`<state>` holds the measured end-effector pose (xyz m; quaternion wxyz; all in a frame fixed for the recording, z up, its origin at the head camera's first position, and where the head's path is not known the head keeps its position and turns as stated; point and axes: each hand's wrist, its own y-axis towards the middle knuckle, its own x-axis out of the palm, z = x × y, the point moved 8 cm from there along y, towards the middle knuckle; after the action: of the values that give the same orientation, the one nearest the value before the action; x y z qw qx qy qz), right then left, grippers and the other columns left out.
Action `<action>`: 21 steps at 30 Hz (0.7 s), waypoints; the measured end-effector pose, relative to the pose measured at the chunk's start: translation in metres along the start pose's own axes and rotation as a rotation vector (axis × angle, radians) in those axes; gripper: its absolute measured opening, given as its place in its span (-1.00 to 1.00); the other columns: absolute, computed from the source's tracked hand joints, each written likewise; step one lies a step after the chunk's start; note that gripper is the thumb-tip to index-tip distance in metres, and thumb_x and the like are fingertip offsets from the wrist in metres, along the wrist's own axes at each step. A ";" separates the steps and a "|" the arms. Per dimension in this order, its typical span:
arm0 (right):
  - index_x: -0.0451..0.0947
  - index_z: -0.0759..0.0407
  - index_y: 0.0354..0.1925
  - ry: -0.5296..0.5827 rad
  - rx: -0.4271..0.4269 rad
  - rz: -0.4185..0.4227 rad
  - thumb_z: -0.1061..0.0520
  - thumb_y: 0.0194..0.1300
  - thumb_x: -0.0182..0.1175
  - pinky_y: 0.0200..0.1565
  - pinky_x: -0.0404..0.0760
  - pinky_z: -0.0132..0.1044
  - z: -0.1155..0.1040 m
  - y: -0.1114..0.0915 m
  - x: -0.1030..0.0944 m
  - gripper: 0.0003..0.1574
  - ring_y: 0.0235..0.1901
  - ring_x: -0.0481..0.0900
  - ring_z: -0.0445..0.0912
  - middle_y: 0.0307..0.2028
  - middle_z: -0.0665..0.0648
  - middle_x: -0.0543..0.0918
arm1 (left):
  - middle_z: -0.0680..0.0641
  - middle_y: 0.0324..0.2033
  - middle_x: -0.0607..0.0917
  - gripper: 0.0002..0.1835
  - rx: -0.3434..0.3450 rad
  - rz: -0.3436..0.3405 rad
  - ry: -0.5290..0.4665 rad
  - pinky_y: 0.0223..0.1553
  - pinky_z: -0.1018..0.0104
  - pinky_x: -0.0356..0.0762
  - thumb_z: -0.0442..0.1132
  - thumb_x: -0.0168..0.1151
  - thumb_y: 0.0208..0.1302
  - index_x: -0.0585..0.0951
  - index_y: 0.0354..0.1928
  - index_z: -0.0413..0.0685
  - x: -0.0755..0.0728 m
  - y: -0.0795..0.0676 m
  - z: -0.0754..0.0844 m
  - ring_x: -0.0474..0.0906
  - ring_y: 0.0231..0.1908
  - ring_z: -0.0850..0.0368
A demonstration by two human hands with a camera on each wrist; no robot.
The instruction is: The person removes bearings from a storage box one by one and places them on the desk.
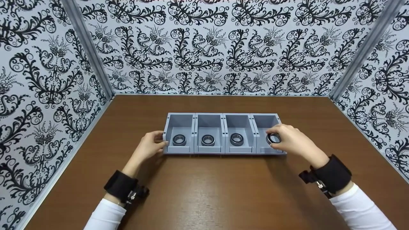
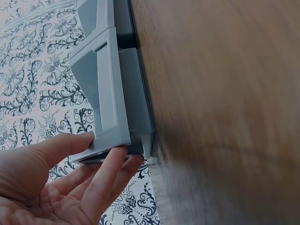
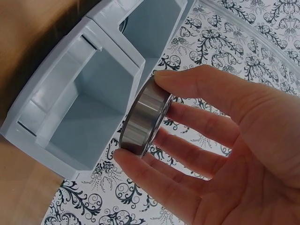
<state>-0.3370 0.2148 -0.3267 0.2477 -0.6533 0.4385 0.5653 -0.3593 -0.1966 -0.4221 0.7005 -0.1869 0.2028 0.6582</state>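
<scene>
A row of joined grey bins (image 1: 209, 149) sits on the table, with one ball bearing lying in each of the three bins from the left: a left bearing (image 1: 179, 140), a middle one (image 1: 208, 140) and a third (image 1: 236, 139). Between thumb and finger, my right hand (image 1: 292, 140) pinches another ball bearing (image 3: 146, 116) by its outer rim, over the rightmost bin (image 3: 89, 124). That bin looks bare inside in the right wrist view. My left hand (image 1: 149, 144) grips the left end wall of the row, thumb on the front corner (image 2: 110, 139) and fingers against the side.
The brown wooden table (image 1: 204, 188) extends in front of the bins and to both sides. Patterned white-and-black panels (image 1: 204, 48) stand behind and at the sides, joined by grey corner posts (image 1: 88, 48). Black straps (image 1: 332, 174) are worn on both wrists.
</scene>
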 end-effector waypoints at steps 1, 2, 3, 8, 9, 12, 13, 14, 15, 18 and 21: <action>0.64 0.39 0.04 0.001 -0.002 -0.001 0.29 0.05 0.38 -0.19 0.64 0.08 0.000 -0.001 0.000 -0.49 -0.10 0.68 0.23 -0.07 0.36 0.71 | -0.40 0.17 0.60 -0.49 0.001 0.000 -0.001 -0.12 0.25 0.73 -0.37 0.22 0.34 0.44 0.30 -0.40 0.000 0.000 0.000 0.60 0.17 -0.23; 0.64 0.39 0.04 0.004 -0.003 -0.002 0.29 0.06 0.38 -0.18 0.64 0.08 -0.001 -0.002 0.001 -0.49 -0.10 0.68 0.23 -0.06 0.36 0.71 | -0.41 0.17 0.60 -0.49 0.003 0.000 0.000 -0.12 0.24 0.73 -0.37 0.22 0.34 0.44 0.30 -0.41 0.000 0.000 0.000 0.60 0.16 -0.23; 0.65 0.38 0.03 0.004 -0.002 -0.001 0.29 0.06 0.39 -0.17 0.64 0.09 -0.001 -0.003 0.001 -0.49 -0.09 0.68 0.23 -0.06 0.36 0.71 | -0.41 0.17 0.60 -0.49 0.004 0.000 0.000 -0.11 0.24 0.73 -0.37 0.22 0.34 0.44 0.30 -0.41 0.000 0.000 0.000 0.60 0.17 -0.24; 0.65 0.36 0.03 0.004 -0.005 0.005 0.28 0.08 0.41 -0.09 0.63 0.14 -0.003 -0.009 0.002 -0.52 -0.04 0.66 0.25 -0.05 0.36 0.70 | -0.42 0.17 0.60 -0.48 0.001 -0.002 0.004 -0.09 0.21 0.73 -0.37 0.21 0.35 0.43 0.31 -0.41 0.000 -0.002 0.001 0.60 0.17 -0.25; 0.65 0.36 0.02 0.003 -0.006 0.006 0.28 0.09 0.40 -0.09 0.63 0.14 -0.003 -0.010 0.002 -0.52 -0.04 0.66 0.25 -0.05 0.35 0.70 | -0.41 0.17 0.60 -0.48 0.000 -0.001 0.005 -0.09 0.21 0.73 -0.36 0.21 0.35 0.43 0.31 -0.41 0.000 -0.002 0.001 0.60 0.17 -0.25; 0.66 0.34 0.01 0.003 -0.012 0.013 0.28 0.09 0.40 -0.10 0.64 0.14 -0.003 -0.014 0.002 -0.54 -0.06 0.67 0.23 -0.07 0.34 0.71 | -0.41 0.16 0.60 -0.49 0.000 0.001 0.004 -0.11 0.25 0.73 -0.36 0.22 0.35 0.44 0.30 -0.40 0.000 -0.002 0.001 0.61 0.16 -0.24; 0.66 0.32 0.00 0.002 -0.014 0.018 0.28 0.09 0.39 -0.11 0.64 0.14 -0.003 -0.015 0.002 -0.55 -0.07 0.67 0.23 -0.08 0.32 0.71 | -0.41 0.16 0.60 -0.49 0.000 0.002 0.004 -0.13 0.26 0.73 -0.36 0.22 0.35 0.44 0.30 -0.40 0.000 -0.002 0.001 0.61 0.15 -0.23; 0.67 0.32 -0.01 0.001 -0.017 0.022 0.28 0.09 0.39 -0.11 0.64 0.14 -0.004 -0.016 0.002 -0.56 -0.08 0.67 0.22 -0.09 0.32 0.71 | -0.41 0.16 0.60 -0.49 -0.001 0.003 0.003 -0.14 0.28 0.73 -0.37 0.22 0.34 0.44 0.30 -0.40 0.000 -0.001 0.001 0.61 0.15 -0.23; 0.67 0.31 -0.02 0.000 -0.019 0.026 0.28 0.08 0.39 -0.12 0.64 0.14 -0.004 -0.017 0.002 -0.57 -0.08 0.67 0.22 -0.09 0.31 0.71 | -0.41 0.16 0.60 -0.49 -0.001 0.003 0.002 -0.15 0.30 0.73 -0.37 0.22 0.34 0.44 0.30 -0.40 0.000 -0.001 0.001 0.62 0.15 -0.22; 0.67 0.30 -0.02 0.003 -0.017 0.031 0.29 0.06 0.39 -0.10 0.64 0.15 -0.004 -0.020 0.002 -0.56 -0.08 0.67 0.22 -0.10 0.30 0.71 | -0.41 0.16 0.60 -0.48 -0.002 0.003 0.001 -0.18 0.34 0.72 -0.37 0.22 0.34 0.43 0.31 -0.40 0.000 0.000 0.001 0.62 0.14 -0.23; 0.67 0.30 -0.01 0.007 -0.008 0.026 0.30 0.05 0.39 -0.10 0.64 0.13 -0.004 -0.022 0.002 -0.54 -0.08 0.67 0.22 -0.08 0.31 0.70 | -0.41 0.16 0.61 -0.48 -0.001 0.006 0.003 -0.21 0.38 0.71 -0.38 0.21 0.34 0.43 0.31 -0.40 0.000 0.000 0.001 0.62 0.13 -0.22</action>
<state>-0.3161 0.2217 -0.3319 0.2359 -0.6505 0.4455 0.5680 -0.3596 -0.1965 -0.4213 0.6980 -0.1876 0.2040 0.6602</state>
